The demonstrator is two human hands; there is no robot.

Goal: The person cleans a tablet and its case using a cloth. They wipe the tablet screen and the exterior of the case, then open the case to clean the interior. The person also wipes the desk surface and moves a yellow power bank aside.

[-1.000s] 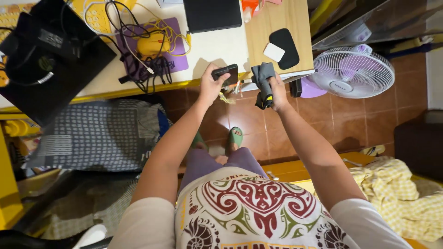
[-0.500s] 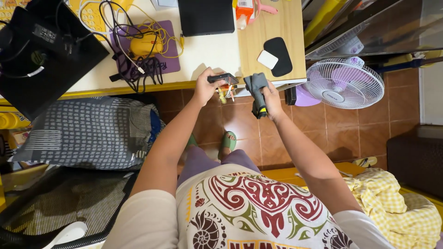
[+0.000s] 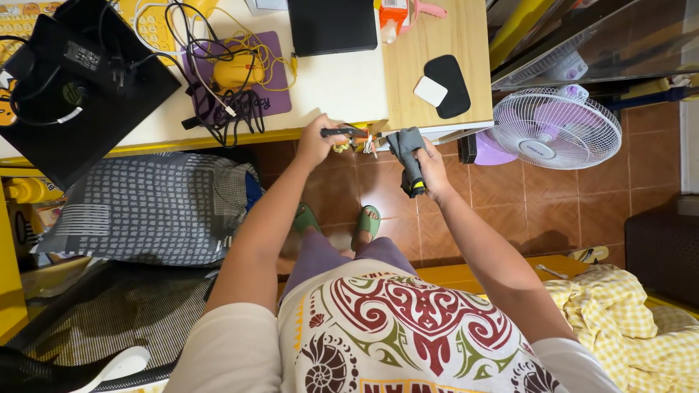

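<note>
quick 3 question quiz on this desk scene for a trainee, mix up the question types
1. True or false: the left hand grips a dark flat phone with small charms hanging from it.
2. Multiple choice: the right hand holds A) a yellow computer mouse, B) a grey folded cloth with a black and yellow end, C) a white square pad.
3. Fill in: the white and lilac round fan stands on the ____ , to the right of the light wooden desk.

Key
1. True
2. B
3. floor (brown tiles)
</note>
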